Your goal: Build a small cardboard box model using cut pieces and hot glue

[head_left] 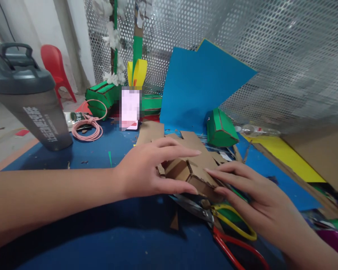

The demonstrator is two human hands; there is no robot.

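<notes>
A folded brown cardboard box [195, 180] with bare corrugated edges sits on a heap of flat cardboard pieces [195, 144]. My left hand [149, 168] reaches around it from the left, fingers stretched and well apart from the thumb. That thumb lies along the front of the box, while the index finger passes above it. At the right end, the fingertips and thumb of my right hand [256, 202] close on the box's edge. Just in front, scissors [211, 217] with one yellow and one red handle lie with their blades partly beneath the box.
A grey shaker bottle [39, 108] and a coiled pink cable [87, 129] stand left on the blue tabletop [107, 225]. Behind are a lit phone [130, 107], green boxes [221, 129] and a blue board [197, 86] leaning on perforated metal. A plastic bottle [259, 130] lies right.
</notes>
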